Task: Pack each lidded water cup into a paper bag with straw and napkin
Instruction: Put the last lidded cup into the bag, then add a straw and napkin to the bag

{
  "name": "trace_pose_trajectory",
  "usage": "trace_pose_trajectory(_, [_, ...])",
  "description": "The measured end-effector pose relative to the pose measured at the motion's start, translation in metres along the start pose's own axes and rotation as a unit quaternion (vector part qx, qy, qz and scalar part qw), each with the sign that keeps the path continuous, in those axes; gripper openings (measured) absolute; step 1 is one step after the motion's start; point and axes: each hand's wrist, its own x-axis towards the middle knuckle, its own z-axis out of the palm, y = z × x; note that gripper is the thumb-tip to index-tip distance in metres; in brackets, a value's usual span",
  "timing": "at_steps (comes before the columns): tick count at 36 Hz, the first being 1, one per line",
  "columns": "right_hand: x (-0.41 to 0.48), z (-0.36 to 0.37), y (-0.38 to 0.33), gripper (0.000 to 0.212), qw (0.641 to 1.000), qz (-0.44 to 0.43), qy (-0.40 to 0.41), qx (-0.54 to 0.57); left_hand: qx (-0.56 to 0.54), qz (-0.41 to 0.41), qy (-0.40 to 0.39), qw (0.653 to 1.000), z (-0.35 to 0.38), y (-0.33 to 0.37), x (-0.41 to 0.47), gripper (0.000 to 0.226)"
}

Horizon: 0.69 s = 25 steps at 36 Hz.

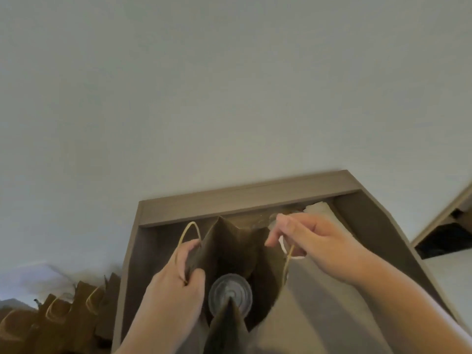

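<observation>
Pale plain wall (229, 85) filled the upper part of the head view, and a grey-brown table (370, 226) with a raised back ledge (242, 200) occupied the lower centre.

1. Paper bag (229, 246): stood upright on the table in front of the ledge, mouth spread open toward the camera. All positions below are given relative to this bag.
2. Lidded cup (229, 290): stood inside the bag at its bottom. Only the round clear lid was visible from above. The near fold of the bag covered the lid's front edge.
3. Left hand (176, 284): grasped the bag's left rim, thumb inside the bag and fingers curled round the outside. The left cord handle (190, 231) rose in a loop just above this hand.
4. Right hand (314, 241): was at the bag's right rim, fingers curled and fingertips pinched on the rim. The right cord handle (288, 261) ran down from under these fingers.
5. White piece (282, 245): showed under the right fingers at the bag's right rim. Blur prevented telling what it was.
6. White paper stack (319, 209): lay behind and to the right of the bag, against the ledge.
7. Further brown bags (84, 310): stood in a row well to the left of the bag, off the table edge, cord handles up
</observation>
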Motion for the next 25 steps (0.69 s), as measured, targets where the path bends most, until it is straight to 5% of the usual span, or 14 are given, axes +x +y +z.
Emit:
trace_pose_trajectory(7, [0.016,-0.025,0.007,0.047,0.963,-0.047,0.117,0.237,0.029,0.034,-0.003,0.999,0.022,0.027,0.002,0.057])
trace_pose_trajectory(13, [0.009,-0.053,0.035,0.045,0.973,-0.062,0.154,0.159,-0.019,0.038,-0.024,0.999,0.064,0.043,0.001,0.062])
trace_pose_trajectory(18, [0.006,-0.088,0.11,0.029,0.956,0.166,0.241,-0.019,-0.007,0.04,-0.025,0.999,0.079,0.047,-0.001,0.063])
trace_pose_trajectory(21, [-0.008,-0.095,0.178,0.023,0.903,0.343,0.174,-0.192,0.0,0.043,-0.012,0.999,0.078,0.045,-0.001,0.063])
trace_pose_trajectory(25, [-0.03,-0.084,0.24,0.043,0.845,0.437,0.143,-0.272,-0.001,0.052,0.027,0.998,0.076,0.043,-0.006,0.062])
